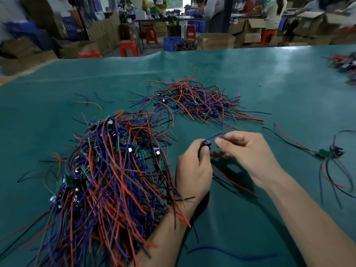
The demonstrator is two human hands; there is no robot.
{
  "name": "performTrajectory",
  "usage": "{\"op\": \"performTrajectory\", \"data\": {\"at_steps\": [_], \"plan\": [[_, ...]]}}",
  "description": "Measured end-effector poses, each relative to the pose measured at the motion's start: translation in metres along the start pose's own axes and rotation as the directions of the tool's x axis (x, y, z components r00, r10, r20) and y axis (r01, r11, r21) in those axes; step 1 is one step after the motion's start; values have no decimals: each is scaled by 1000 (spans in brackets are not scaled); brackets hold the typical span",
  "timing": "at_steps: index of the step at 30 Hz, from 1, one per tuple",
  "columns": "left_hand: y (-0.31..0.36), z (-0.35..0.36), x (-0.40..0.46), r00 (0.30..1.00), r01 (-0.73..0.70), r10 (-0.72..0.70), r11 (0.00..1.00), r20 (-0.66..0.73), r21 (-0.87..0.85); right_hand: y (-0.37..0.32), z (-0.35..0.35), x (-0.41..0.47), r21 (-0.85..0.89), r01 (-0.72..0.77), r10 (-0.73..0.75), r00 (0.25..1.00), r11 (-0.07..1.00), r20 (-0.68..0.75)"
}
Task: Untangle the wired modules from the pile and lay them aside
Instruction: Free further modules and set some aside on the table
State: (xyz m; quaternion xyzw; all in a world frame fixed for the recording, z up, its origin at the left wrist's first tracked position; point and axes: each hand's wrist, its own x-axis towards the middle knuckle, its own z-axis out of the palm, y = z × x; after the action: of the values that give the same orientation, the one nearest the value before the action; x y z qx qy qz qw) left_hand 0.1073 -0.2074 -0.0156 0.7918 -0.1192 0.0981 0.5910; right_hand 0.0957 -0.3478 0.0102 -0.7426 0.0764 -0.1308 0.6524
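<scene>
A big tangled pile (pixel 107 178) of small green circuit modules with red, blue and black wires lies at the left of the green table. My left hand (pixel 192 170) grips one small dark module (pixel 207 144) at its fingertips, just right of that pile. My right hand (pixel 248 155) is close beside it, fingers curled around that module's wires, and a blue wire (pixel 219 134) runs up between the two hands. Red and black wires trail down below the hands. A second, flatter pile (pixel 194 102) lies farther back. One separate module (pixel 327 153) with its wires lies at the right.
The green table mat (pixel 269 78) stretches wide behind and to the right. Loose wires (pixel 231 254) lie near the front edge and at the left back. Another blurred heap (pixel 344 63) sits at the far right. Beyond the table are red stools, cardboard boxes and people.
</scene>
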Motion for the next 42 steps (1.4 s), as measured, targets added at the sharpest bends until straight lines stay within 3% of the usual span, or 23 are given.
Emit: {"op": "performTrajectory", "data": {"at_steps": [6, 12, 19, 25, 30, 32, 36, 40, 42], "plan": [[-1, 0, 0, 991, -37, 37, 999, 127, 1, -3, 5, 2, 198, -25, 6, 995, 980, 98], [-4, 3, 2, 983, -30, 26, 999, 181, 21, -3, 3, 6, 249, -25, -6, 993, 968, 121], [-7, 4, 2, 990, -33, 32, 999, 138, 6, 2, 5, 9, 193, 39, -41, 999, 980, 4], [-6, 4, 2, 993, -63, 57, 996, 99, 56, -2, -1, 8, 247, -3, -35, 988, 969, 151], [-4, 4, 2, 992, -86, 75, 991, 105, 100, 3, -8, 15, -16, 151, -152, 985, 988, -77], [-5, 4, 1, 991, -92, 81, 990, 105, 104, 5, -11, 18, -47, 179, -185, 966, 983, -182], [-3, 4, -3, 988, -121, 107, 985, 113, 127, 0, -30, 24, 53, 166, -123, 876, 985, -467], [-4, 3, -1, 998, -56, 56, 998, 5, 7, -2, -55, 25, 199, 114, 72, 670, 973, -739], [-6, 2, 1, 996, -5, 0, 998, -89, -62, -1, -56, 23, 221, 58, 115, 712, 974, -693]]}}
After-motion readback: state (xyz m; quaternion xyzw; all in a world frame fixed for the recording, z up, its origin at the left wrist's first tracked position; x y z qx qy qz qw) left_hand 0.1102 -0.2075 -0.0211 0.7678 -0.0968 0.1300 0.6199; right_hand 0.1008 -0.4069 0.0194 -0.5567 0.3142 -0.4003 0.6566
